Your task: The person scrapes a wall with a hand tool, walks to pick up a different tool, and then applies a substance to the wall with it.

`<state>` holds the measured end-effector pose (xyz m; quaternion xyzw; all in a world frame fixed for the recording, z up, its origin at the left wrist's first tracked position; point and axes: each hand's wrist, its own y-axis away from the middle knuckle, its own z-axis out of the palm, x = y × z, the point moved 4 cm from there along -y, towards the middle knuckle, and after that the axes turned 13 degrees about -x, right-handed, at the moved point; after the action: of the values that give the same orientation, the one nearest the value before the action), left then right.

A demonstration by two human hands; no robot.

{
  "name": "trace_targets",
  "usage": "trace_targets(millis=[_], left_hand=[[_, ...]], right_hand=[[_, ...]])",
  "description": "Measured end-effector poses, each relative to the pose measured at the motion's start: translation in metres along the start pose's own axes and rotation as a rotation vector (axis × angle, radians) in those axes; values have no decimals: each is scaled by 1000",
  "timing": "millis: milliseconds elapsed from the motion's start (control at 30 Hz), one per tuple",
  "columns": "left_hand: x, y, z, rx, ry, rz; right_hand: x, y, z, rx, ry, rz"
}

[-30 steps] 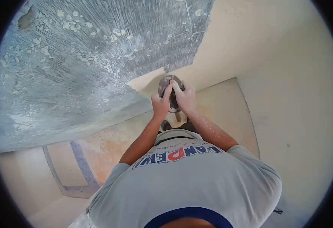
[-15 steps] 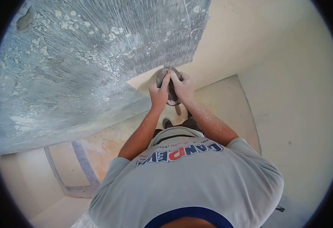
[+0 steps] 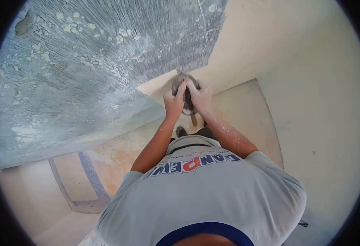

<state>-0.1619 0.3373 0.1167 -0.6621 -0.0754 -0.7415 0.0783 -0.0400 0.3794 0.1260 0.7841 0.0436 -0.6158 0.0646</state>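
Dark oval tool (image 3: 188, 102) held two-handed
It is clasped by left grip (image 3: 174, 105) and right grip (image 3: 201, 97) near the grey wall (image 3: 106, 49).

- The shirt (image 3: 204, 201) was light grey, loose and softly creased.
- A navy neckband (image 3: 204, 228) edged its rounded collar.
- Bold lettering (image 3: 176, 167) crossed the chest, mostly dark blue (one letter, near the middle, was red), with smaller print (image 3: 192, 153) closer to the hem.
- The left sleeve (image 3: 131, 178) and right sleeve (image 3: 266, 163) were short and plain grey.
- A thin dark strip (image 3: 190, 146) curved near the waist.
- Below showed dark legwear (image 3: 208, 132) and a dark shoe (image 3: 181, 131).
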Motion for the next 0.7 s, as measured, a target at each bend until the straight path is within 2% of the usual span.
trace_targets(millis=[33, 67, 133, 267, 333, 400, 467, 533, 700], left_hand=[[-7, 2, -1, -22, -58, -20], [-2, 0, 3, 23, 61, 107], [22, -14, -1, -16, -12, 70], [-2, -13, -3, 5, 94, -30], [-13, -3, -1, 18, -1, 51], [0, -7, -2, 41, -65, 68], [11, -13, -5, 53, -68, -49], [15, -11, -4, 19, -30, -13], [-11, 0, -4, 29, -18, 56]], right_hand=[[15, 0, 4, -6, -19, 3], [27, -4, 7, -13, -37, 9], [0, -16, 6, -6, -67, -14], [2, -11, 5, -5, -137, -4], [10, -2, 3, 15, -92, -9], [15, -4, 7, -10, -65, -18], [0, -13, 8, 3, -55, 61], [4, -14, 6, -67, -47, 89], [17, 3, 5, -25, -54, -26]])
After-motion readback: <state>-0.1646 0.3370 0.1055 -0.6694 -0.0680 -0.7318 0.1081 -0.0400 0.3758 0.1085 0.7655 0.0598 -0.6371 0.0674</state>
